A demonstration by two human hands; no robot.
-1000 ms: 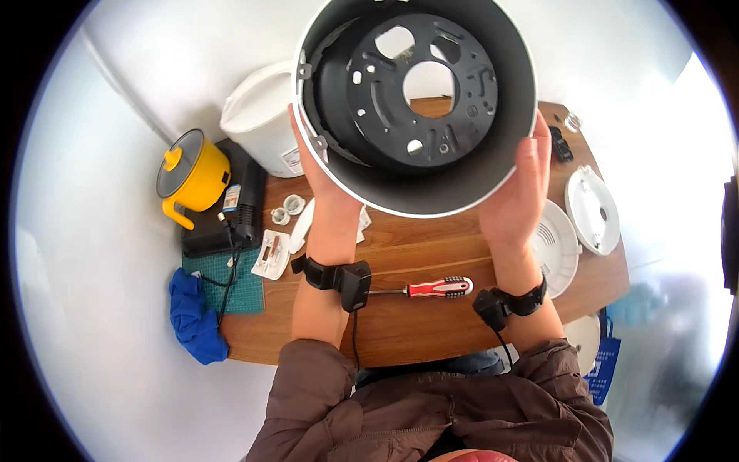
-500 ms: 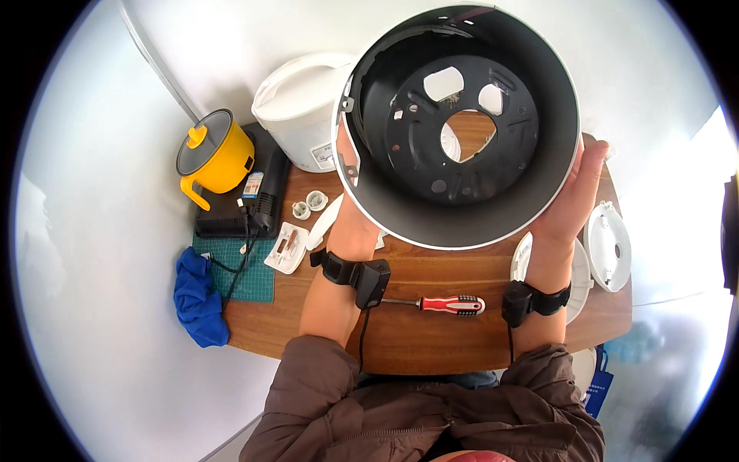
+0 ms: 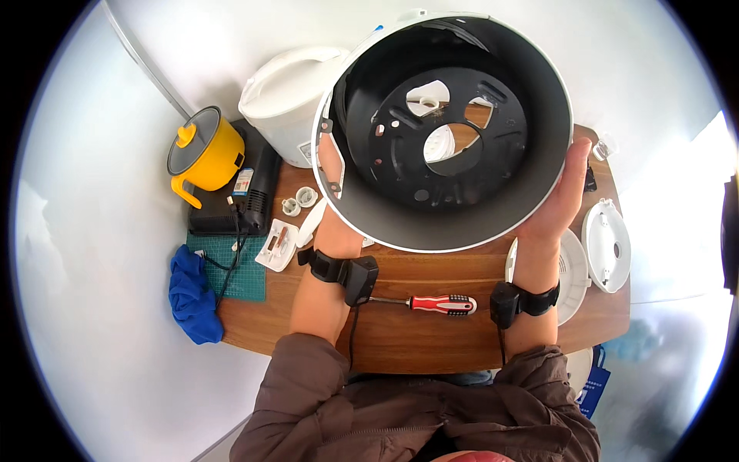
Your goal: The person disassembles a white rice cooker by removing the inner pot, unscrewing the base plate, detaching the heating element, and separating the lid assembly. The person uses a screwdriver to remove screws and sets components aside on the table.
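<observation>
A rice cooker's outer shell [image 3: 369,212], white outside and dark inside, is held up above the table with its open mouth toward me. Its black bottom has a large round hole and smaller cutouts, through which white parts and the tabletop show. My left hand [image 3: 331,160] grips the shell's left side; part of it shows through a side cutout, while its fingers are hidden behind the wall. On the right side my right hand [image 3: 560,194] holds the shell, thumb up along the outer wall. Below the shell, a red-and-white-handled screwdriver [image 3: 443,305] lies on the table.
On the wooden table [image 3: 416,346] are a white lidded cooker [image 3: 281,100], a yellow pot [image 3: 212,158] on a black appliance [image 3: 258,192], a green mat [image 3: 242,269], a blue cloth [image 3: 192,296], small white caps [image 3: 306,197], a white panel [image 3: 277,246] and white covers [image 3: 606,246] at right.
The shell has shifted slightly left and tilted, so more of the white parts shows through its bottom holes. Both hands have moved with it, still holding it.
</observation>
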